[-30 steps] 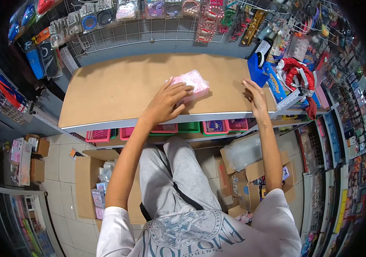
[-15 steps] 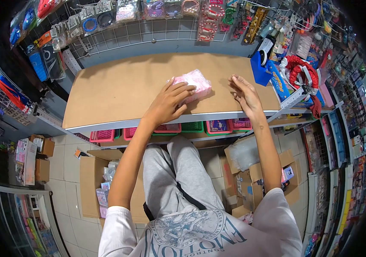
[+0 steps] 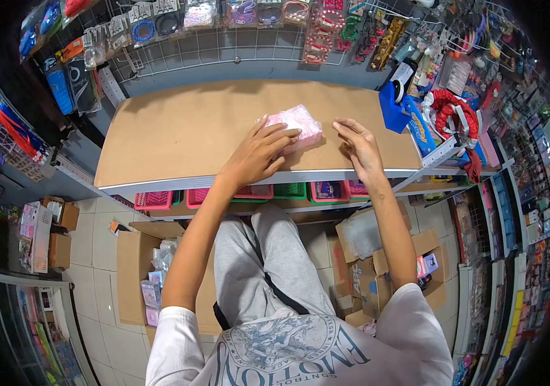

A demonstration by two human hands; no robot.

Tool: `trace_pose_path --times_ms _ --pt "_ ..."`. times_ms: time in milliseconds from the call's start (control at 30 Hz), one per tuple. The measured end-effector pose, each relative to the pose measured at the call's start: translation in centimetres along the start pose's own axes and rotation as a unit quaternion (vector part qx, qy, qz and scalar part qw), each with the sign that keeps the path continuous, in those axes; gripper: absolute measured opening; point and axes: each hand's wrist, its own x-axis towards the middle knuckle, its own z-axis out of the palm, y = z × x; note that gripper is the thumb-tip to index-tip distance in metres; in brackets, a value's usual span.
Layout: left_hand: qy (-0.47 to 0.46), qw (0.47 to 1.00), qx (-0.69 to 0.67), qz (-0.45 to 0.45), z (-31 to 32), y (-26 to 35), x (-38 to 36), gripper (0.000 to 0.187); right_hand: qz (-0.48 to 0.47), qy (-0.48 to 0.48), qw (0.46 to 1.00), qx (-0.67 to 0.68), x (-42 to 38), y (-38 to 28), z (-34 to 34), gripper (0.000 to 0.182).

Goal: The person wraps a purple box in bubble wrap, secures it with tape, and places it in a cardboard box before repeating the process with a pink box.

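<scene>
shirt: white, short sleeves, grey-blue print | trousers: grey | strap: dark, possibly a bag's

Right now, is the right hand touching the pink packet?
Apart. The head view shows bare brown shelf between the right hand and the pink packet; only the left hand rests on it.

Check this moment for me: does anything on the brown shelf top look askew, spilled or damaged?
Nothing stands out. The pink packet lies flat on the shelf top, turned slightly off the shelf's edge, with the left hand resting on it. The right hand is close beside it. No spill or damage shows.
</scene>
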Motion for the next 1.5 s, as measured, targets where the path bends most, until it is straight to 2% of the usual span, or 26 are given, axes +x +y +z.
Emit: trace_pose_path --times_ms 100,300,400,600,900,1100,1200,1400,1500 --pt "-0.002 1.000 0.012 -0.002 0.2 0.0 -0.1 0.049 -0.043 0.036 0.998 0.007 -1.5 -1.2 3.0 0.029" --pt "0.001 0.999 0.038 -0.002 0.6 0.1 -0.1 0.052 -0.005 0.016 1.000 -0.020 -1.1 0.0 4.0 0.027" --pt "-0.002 0.999 0.042 0.002 0.5 0.2 -0.1 0.054 0.002 -0.017 1.000 0.015 -0.8 0.6 3.9 0.025" --pt "0.001 0.999 0.045 0.011 0.7 0.1 -0.1 0.061 -0.016 0.018 0.998 0.057 -1.1 0.8 4.9 0.024" --pt "-0.001 0.998 0.063 0.012 0.7 0.1 -0.2 0.061 -0.069 0.068 0.995 0.031 -1.8 1.2 7.0 0.034" --pt "0.002 0.998 0.063 0.009 0.9 0.0 -0.4 0.058 -0.141 0.076 0.987 -0.017 -1.2 2.5 7.3 0.031" --pt "0.028 0.996 0.079 0.019 1.2 -0.1 -0.3 0.048 -0.197 0.088 0.973 -0.080 -1.5 2.4 7.7 0.028" --pt "0.041 0.996 0.082 0.025 1.3 -0.1 -0.2 0.049 -0.227 0.101 0.943 -0.221 -2.0 1.7 7.8 0.028" --pt "0.020 0.997 0.068 0.015 1.2 -0.1 -0.3 0.062 -0.254 0.119 0.930 -0.239 -1.8 2.4 7.9 0.022"
